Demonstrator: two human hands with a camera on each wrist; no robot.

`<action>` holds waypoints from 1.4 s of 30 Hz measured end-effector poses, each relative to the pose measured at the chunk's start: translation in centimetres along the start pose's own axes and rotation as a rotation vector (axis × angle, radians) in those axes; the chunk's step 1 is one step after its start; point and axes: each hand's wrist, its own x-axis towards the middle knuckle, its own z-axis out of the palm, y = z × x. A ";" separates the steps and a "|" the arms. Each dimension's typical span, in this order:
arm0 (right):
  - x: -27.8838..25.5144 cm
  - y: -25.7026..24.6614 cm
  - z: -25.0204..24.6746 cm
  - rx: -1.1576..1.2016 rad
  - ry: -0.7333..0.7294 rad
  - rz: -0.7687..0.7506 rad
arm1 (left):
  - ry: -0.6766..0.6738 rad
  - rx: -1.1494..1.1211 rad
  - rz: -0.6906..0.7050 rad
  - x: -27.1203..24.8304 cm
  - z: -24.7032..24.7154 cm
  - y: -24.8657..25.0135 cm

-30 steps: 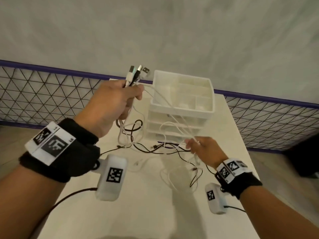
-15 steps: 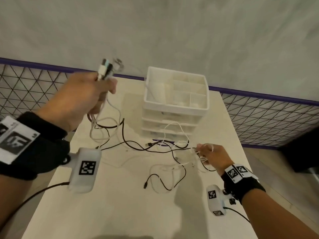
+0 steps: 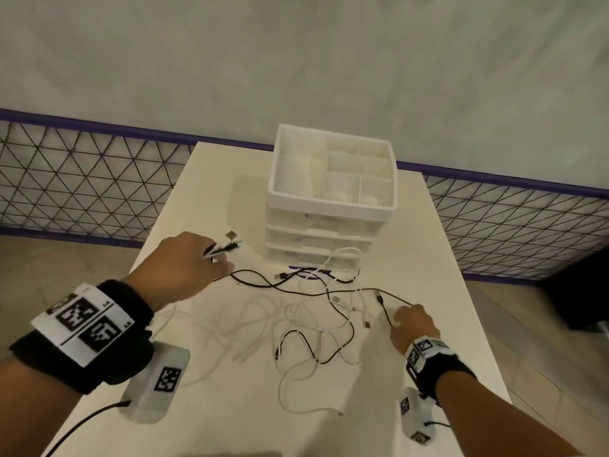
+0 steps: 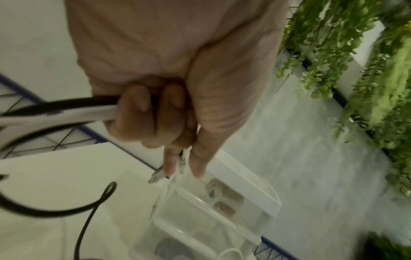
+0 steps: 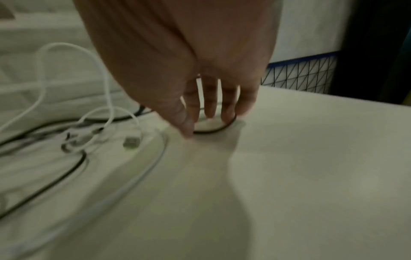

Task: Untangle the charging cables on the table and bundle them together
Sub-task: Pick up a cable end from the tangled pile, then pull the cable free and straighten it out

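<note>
Several white and black charging cables lie tangled on the white table. My left hand hovers low over the table's left side and grips a bunch of cable plug ends. In the left wrist view its curled fingers clamp black and white cords, and the plugs stick out past the thumb. My right hand is down on the table at the right. Its straight fingertips touch a loop of black cable, whose free end lies just to the left.
A white drawer organizer with an open compartment tray on top stands at the back middle of the table; white cable loops lean against its front. A wire mesh fence runs behind the table. Green plants hang on the wall.
My left hand has come down from chest height to just above the table, still holding the plugs. My right hand has let go of the white cables and dropped to the black cable at the right.
</note>
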 end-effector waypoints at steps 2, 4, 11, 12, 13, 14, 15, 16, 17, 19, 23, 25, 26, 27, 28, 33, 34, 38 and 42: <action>-0.2 -0.4 0.7 -0.185 0.028 -0.014 | 0.089 -0.235 -0.024 0.4 0.2 -0.5; 0.0 -0.7 0.3 -0.231 0.023 -0.022 | 0.144 -0.485 -0.029 0.6 -0.1 -0.3; 0.0 -1.1 0.1 -0.051 -0.017 -0.035 | 0.186 -0.783 0.008 1.0 -1.1 1.7; -0.2 -1.5 0.7 -0.061 -0.019 -0.018 | 0.187 -0.788 0.014 1.0 -1.0 1.8; -0.3 -1.9 1.3 -0.068 -0.018 -0.003 | 0.183 -0.789 0.020 1.1 -0.9 1.8; -0.7 -2.3 1.6 -0.064 -0.020 0.015 | 0.174 -0.790 0.026 1.1 -0.8 1.9; -0.9 -2.6 1.9 -0.057 -0.022 0.025 | 0.165 -0.796 0.032 1.0 -0.6 1.8; -1.1 -2.8 1.9 -0.056 -0.025 0.032 | 0.157 -0.806 0.038 1.0 -0.5 1.8; -1.1 -2.7 1.9 -0.054 -0.026 0.031 | 0.152 -0.821 0.038 1.0 -0.4 1.6; -1.0 -2.3 0.8 -0.020 -0.004 0.053 | 0.154 -0.866 0.020 1.1 -0.5 1.3; -0.3 -1.0 -4.5 0.469 0.138 0.077 | 0.196 -1.030 -0.032 1.4 -2.0 0.5; -1.3 -1.2 -8.3 0.763 0.277 -0.011 | 0.187 -1.148 -0.019 1.7 -2.9 0.3; -2.2 -1.7 -10.2 0.898 0.335 -0.075 | 0.158 -1.216 0.001 1.7 -3.3 0.4; -3.5 -2.5 -12.1 1.028 0.358 -0.158 | 0.116 -1.281 0.023 1.6 -3.4 0.6; -5.1 -3.6 -14.0 1.118 0.346 -0.259 | 0.064 -1.331 0.044 1.4 -3.5 1.1; -12.2 -11.0 -16.4 1.176 0.282 -0.675 | -0.158 -1.276 0.068 -0.6 -0.8 5.2; -13.4 -12.7 -15.7 1.106 0.288 -0.751 | -0.181 -1.233 0.066 -1.0 0.1 6.2; -15.7 -16.0 -12.8 0.923 0.297 -0.898 | -0.109 -1.232 -0.003 -1.3 1.5 7.9; -16.1 -15.9 -13.2 0.840 0.240 -1.022 | -0.163 -1.254 -0.031 -0.9 0.7 6.8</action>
